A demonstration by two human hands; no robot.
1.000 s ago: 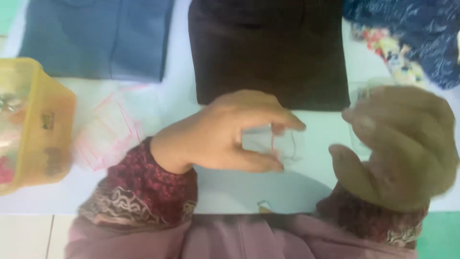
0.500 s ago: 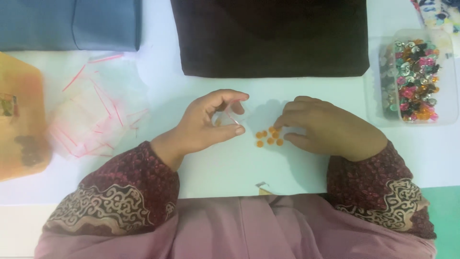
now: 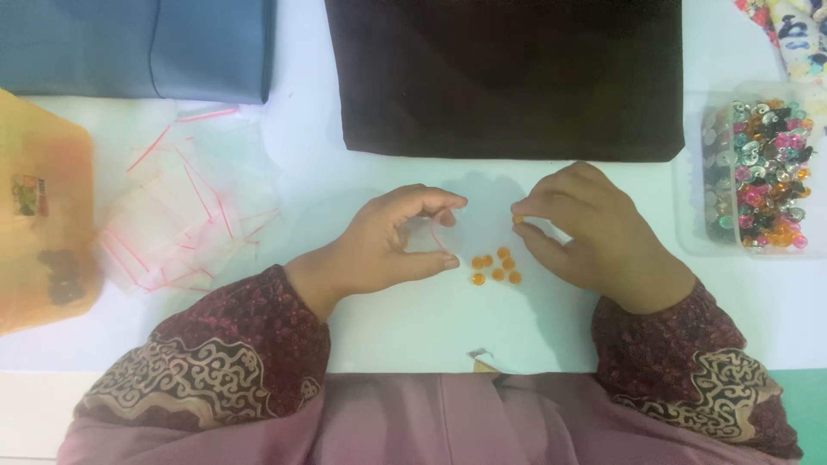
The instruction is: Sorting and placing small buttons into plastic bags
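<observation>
My left hand curls over the white worktop, thumb and forefinger closed on the mouth of a small clear bag (it is so thin I can barely make out its edges, only a faint red strip at the opening). My right hand sits across from it, fingers pinched shut on one orange bead held just above the surface. Between my two hands, closer to the left thumb tip, lies a little cluster of loose orange beads: I count six, touching or nearly touching one another, resting flat on the worktop just below and to the right of the bag's opening. So that makes seven orange ones in all, one pinched and six lying.

To my left a heap of empty zip bags with red seal strips is spread out; they overlap too much for me to count. Beside them stands one yellow plastic tub. At my right, one clear box holds mixed coloured beads. Beyond my hands lie two folded cloths, a dark brown one and a blue one.
</observation>
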